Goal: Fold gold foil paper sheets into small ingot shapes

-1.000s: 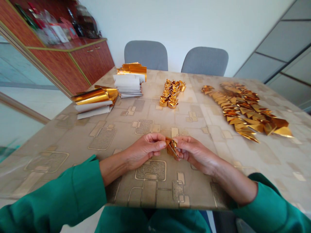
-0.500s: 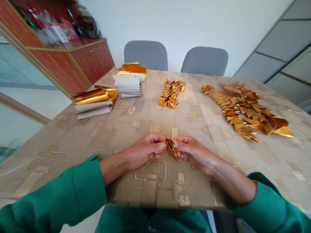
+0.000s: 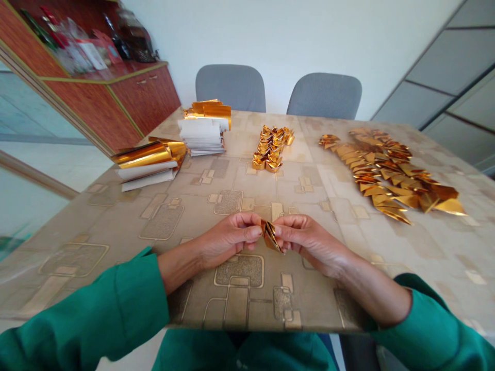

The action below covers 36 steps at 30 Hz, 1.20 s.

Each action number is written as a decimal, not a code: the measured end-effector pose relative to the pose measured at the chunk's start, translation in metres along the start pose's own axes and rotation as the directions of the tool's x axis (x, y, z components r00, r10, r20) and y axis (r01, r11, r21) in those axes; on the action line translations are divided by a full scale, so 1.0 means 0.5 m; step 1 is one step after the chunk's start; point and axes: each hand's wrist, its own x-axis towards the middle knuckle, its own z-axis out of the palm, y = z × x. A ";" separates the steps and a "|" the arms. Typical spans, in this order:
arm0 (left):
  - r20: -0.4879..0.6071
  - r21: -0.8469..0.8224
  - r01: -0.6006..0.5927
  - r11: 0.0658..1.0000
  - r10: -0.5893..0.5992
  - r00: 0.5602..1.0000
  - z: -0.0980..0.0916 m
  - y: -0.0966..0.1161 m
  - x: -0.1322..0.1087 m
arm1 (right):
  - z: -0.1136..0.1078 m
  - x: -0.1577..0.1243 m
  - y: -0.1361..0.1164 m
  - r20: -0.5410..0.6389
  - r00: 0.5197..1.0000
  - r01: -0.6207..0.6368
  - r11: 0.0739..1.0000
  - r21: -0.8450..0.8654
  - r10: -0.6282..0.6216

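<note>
Between my two hands, just above the near part of the table, is a small folded piece of gold foil paper (image 3: 270, 237). My left hand (image 3: 235, 236) pinches its left corner between thumb and fingers. On the other side, my right hand (image 3: 303, 239) grips the right edge, thumb on top. Several finished-looking gold paper ingots (image 3: 270, 149) stand in rows beyond my hands. To the right lies a spread of flat, pointed gold paper folds (image 3: 386, 170), overlapping in curved lines.
A stack of gold-and-white paper sheets (image 3: 203, 136) and a rolled bundle of gold paper (image 3: 149, 159) lie at the left back of the patterned table (image 3: 162, 221). Two grey chairs (image 3: 230, 87) face me across it. A wooden cabinet (image 3: 116, 98) stands beyond the left corner.
Both hands keep their pinch on the folded gold paper, which has tilted slightly. The whole view has shifted a little; the rows and stacks lie as before.
</note>
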 end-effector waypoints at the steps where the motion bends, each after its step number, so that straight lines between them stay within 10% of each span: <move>1: 0.004 0.003 -0.010 1.000 0.010 1.000 -0.001 0.000 0.000 | -0.001 0.000 0.000 -0.006 1.000 -0.001 1.000 -0.008 0.001; 19: 0.139 -0.088 0.027 0.996 -0.014 0.990 0.010 -0.002 -0.008 | 0.001 -0.004 0.002 0.251 0.967 -0.072 0.985 0.155 0.031; 36: 0.125 -0.403 0.010 0.915 0.044 0.991 0.035 -0.007 -0.008 | -0.006 0.004 0.012 0.227 0.974 -0.080 0.947 0.312 0.007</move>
